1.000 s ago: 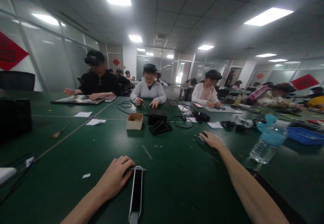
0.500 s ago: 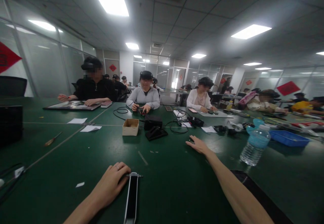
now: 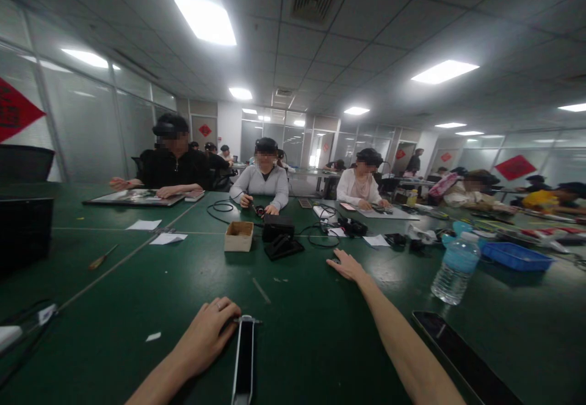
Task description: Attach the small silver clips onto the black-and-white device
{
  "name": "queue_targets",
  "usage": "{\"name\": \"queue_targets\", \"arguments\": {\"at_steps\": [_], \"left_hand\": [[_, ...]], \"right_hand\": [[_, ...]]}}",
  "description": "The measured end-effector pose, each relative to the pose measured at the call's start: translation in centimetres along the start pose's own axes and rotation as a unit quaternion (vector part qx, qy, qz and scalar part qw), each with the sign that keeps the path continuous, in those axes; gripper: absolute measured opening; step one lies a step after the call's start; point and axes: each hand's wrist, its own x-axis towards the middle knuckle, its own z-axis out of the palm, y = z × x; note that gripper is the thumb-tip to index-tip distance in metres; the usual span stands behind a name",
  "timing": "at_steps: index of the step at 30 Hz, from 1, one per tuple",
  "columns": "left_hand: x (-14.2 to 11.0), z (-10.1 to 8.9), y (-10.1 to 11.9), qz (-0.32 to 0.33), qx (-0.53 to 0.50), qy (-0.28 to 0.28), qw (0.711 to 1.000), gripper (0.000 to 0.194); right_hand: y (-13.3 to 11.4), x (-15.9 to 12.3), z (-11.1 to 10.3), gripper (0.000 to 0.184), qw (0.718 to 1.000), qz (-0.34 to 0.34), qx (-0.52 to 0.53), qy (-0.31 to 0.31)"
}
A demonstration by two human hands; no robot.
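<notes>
My left hand (image 3: 208, 330) rests on the green table (image 3: 137, 289), its fingers curled against the top end of a long black device with a silver rim (image 3: 243, 359) that lies flat in front of me. My right hand (image 3: 347, 266) is stretched far forward, palm down with fingers laid flat over a small dark object that I cannot make out. A few tiny loose parts (image 3: 280, 280) lie on the table between my two hands.
A small cardboard box (image 3: 238, 235), a black stand with cables (image 3: 281, 237), a water bottle (image 3: 451, 271), a blue tray (image 3: 515, 255), a dark flat device (image 3: 462, 356) and a screwdriver (image 3: 101, 257) are on the table. Several people sit working on the far side.
The view has tilted up and swung a little. My right hand has drawn slightly back and left over the table. My left hand has stayed at the black device.
</notes>
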Motion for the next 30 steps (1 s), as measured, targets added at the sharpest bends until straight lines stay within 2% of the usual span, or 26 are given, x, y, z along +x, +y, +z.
{"name": "queue_targets", "arguments": {"at_steps": [10, 19, 30], "left_hand": [[-0.1, -0.1, 0.2, 0.006, 0.001, 0.006, 1.000, 0.023], [0.0, -0.1, 0.0, 0.010, 0.021, 0.002, 1.000, 0.022], [-0.1, -0.5, 0.6, -0.006, 0.029, -0.007, 1.000, 0.022]], "right_hand": [[-1.3, -2.3, -0.3, 0.062, 1.000, -0.016, -0.015, 0.012], [-3.7, -5.9, -0.3, 0.062, 0.999, -0.032, 0.002, 0.012], [-8.0, -11.3, 0.4, 0.065, 0.996, -0.082, 0.027, 0.015]]}}
